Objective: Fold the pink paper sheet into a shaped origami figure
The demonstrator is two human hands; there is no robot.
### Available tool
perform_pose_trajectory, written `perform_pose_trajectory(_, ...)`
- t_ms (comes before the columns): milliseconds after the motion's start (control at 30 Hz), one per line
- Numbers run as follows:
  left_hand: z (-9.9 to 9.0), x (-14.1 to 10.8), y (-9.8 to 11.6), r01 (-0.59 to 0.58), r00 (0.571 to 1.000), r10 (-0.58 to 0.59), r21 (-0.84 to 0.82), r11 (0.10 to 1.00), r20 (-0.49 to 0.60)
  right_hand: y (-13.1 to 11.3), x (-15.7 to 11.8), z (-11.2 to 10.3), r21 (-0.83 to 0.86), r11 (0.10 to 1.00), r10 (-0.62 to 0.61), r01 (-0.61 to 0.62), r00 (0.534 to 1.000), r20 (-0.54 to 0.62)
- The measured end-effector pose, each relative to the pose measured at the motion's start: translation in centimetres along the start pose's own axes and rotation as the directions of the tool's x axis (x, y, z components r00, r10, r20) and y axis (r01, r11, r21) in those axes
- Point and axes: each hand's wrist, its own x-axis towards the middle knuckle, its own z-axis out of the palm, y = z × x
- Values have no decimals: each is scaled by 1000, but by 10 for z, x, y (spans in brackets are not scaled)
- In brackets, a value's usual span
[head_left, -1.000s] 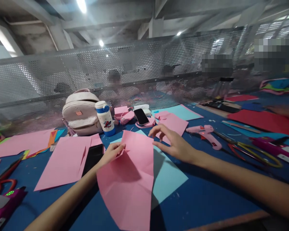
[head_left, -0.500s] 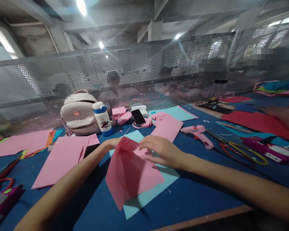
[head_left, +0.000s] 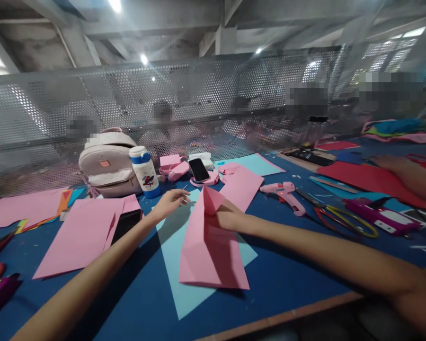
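Centre of frame: a folded pink paper sheet [head_left: 211,251] lies on a light blue paper sheet [head_left: 184,284], both on the blue table [head_left: 287,284]. The pink sheet's far corner stands up in a raised point, just left of the right hand.

Right hand [head_left: 229,219]: at the far end of the pink sheet, touching it beside the raised corner. Fingers are tucked behind the paper flap; cannot tell whether they pinch it or only press on it.

Left hand [head_left: 168,202]: held just left of the raised corner, over the blue sheet, apart from the pink sheet. Fingers loosely spread and extended toward the right, holding nothing.

Left of frame: a large pink sheet [head_left: 76,234] with a black phone-like slab [head_left: 126,225] partly under its right edge. Behind it, a pale pink backpack [head_left: 106,163] and a white water bottle [head_left: 145,171] with blue cap band, standing upright just beside the bag.

Upper centre: a smartphone [head_left: 199,169] propped on a pink stand, small pink paper scraps to its left.

Right of centre: a pink glue gun [head_left: 284,193] lying on the table; further right, yellow-handled scissors [head_left: 344,223] and a purple device [head_left: 379,215]. Another person's arm [head_left: 408,173] rests over red paper [head_left: 369,177] at the right edge.

Perforated metal screen [head_left: 128,104] runs along the table's far side.
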Motion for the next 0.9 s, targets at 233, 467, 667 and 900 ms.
perform_pose_trajectory(233,-7,-112,17,72,960,-97,104,992,263,12,2,-17,108,972,210,-211,978,16)
perform_pose_trajectory(467,25,-115,9,110,987,-95,118,987,-127,9,5,-16,289,901,299,-325,945,133)
perform_pose_trajectory(667,3,-75,-19,68,963,-39,102,992,-268,-5,-27,-25,372,855,298,-361,929,218)
perform_pose_trajectory(900,7,-45,-29,-8,964,42,127,992,-264,4,-34,-26,101,977,175,-190,975,140)
